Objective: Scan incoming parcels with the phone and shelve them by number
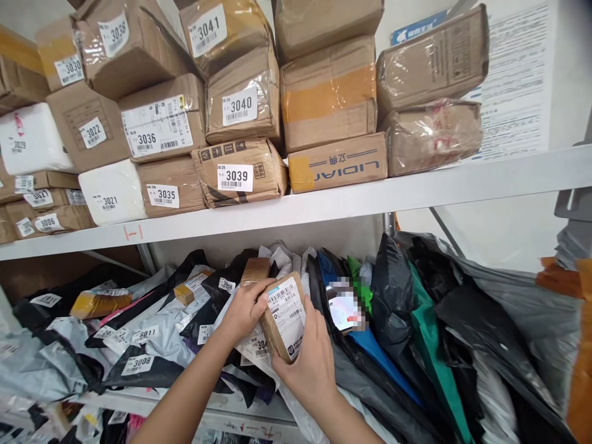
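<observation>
Between both hands is a small brown cardboard parcel [285, 317] with a white shipping label facing me. My left hand [245, 311] grips its upper left edge, thumb on the near side. My right hand [311, 357] wraps round its right side and lower corner. The parcel is tilted and held above the lower shelf's bags. Just behind it lies another brown box [255, 270]. To the right, a phone [345, 308] with a lit, partly blurred screen rests among the bags.
An upper white shelf [324, 196] carries stacked cardboard boxes with number stickers, such as a box marked 3039 [240, 179]. Below, grey and black mailing bags [152, 345] fill the left, and dark upright bags [393, 296] crowd the right. A printed sheet [518, 86] hangs on the wall.
</observation>
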`<state>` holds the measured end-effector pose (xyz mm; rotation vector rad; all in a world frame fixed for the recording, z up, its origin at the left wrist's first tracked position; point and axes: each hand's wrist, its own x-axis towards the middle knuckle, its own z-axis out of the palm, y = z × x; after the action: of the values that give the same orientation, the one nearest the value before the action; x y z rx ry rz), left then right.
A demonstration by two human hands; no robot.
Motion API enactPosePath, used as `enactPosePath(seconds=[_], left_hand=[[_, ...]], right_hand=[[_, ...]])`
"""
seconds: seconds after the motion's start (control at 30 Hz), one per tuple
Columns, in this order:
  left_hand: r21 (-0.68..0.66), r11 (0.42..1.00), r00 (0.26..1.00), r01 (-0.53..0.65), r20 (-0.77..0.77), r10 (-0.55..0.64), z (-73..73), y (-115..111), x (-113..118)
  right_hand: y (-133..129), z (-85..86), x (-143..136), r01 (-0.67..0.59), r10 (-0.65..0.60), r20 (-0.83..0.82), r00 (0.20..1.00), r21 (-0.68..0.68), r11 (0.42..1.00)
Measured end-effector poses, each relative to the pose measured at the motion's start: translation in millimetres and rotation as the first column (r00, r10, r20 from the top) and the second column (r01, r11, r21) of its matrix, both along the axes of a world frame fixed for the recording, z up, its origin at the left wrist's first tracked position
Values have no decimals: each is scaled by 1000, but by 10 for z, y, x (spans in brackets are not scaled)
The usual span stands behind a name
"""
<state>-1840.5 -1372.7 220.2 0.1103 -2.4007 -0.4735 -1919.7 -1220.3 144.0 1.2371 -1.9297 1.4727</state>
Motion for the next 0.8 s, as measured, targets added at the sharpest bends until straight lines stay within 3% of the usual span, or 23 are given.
enactPosePath(seconds=[0.23, 0.37, 0.57, 0.8], left_hand=[[23, 994, 982, 110, 153, -112, 201, -131, 6], [32, 994, 981, 100, 162, -104, 200, -80, 16], [124, 991, 984, -50, 176, 28, 199, 118, 62], [253, 967, 993, 29, 108, -58, 161, 28, 4]], right_hand=[[-15, -19, 36, 12, -13, 16, 1000, 42, 999], [-14, -16, 39, -6, 4, 55, 998, 46, 999], [50, 55, 48, -48, 46, 126, 991, 18, 999], [52, 73, 61, -69, 66, 69, 995, 31, 997]])
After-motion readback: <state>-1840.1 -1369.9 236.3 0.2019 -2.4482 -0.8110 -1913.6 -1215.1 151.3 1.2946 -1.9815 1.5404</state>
